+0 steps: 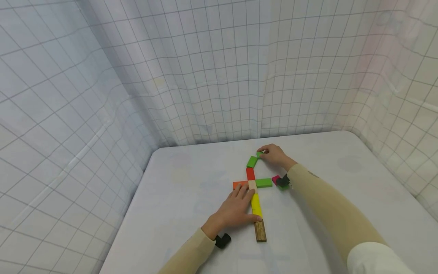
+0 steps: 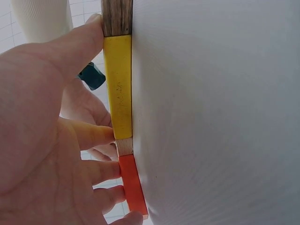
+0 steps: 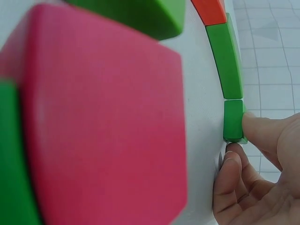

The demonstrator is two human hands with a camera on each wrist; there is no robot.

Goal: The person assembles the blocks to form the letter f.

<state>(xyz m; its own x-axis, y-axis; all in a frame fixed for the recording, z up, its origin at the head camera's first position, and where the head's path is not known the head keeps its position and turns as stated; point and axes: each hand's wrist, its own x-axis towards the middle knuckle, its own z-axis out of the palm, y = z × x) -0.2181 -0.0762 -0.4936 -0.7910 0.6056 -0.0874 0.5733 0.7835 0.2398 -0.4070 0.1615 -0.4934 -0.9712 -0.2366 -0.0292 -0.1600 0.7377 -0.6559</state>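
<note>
Flat coloured blocks form a cross on the white table. My right hand (image 1: 275, 155) pinches a small green block (image 3: 233, 120) between thumb and fingers at the far end of the line. Beside it lies a longer green block (image 1: 252, 161), then a red block (image 1: 250, 174). My left hand (image 1: 237, 208) rests with spread fingers along the left of the row, its thumb by the joint of the yellow block (image 1: 256, 205) and the dark brown wooden block (image 1: 260, 231). Its other fingertips touch the orange block (image 2: 133, 183) and the pale wood block (image 1: 252, 185).
A green block (image 1: 264, 183) makes the cross's right arm. Farther right, a pink block (image 1: 275, 179) and another green block (image 1: 283, 187) lie under the right wrist camera. Grid-patterned white curtains (image 1: 212, 76) surround the table (image 1: 178, 190).
</note>
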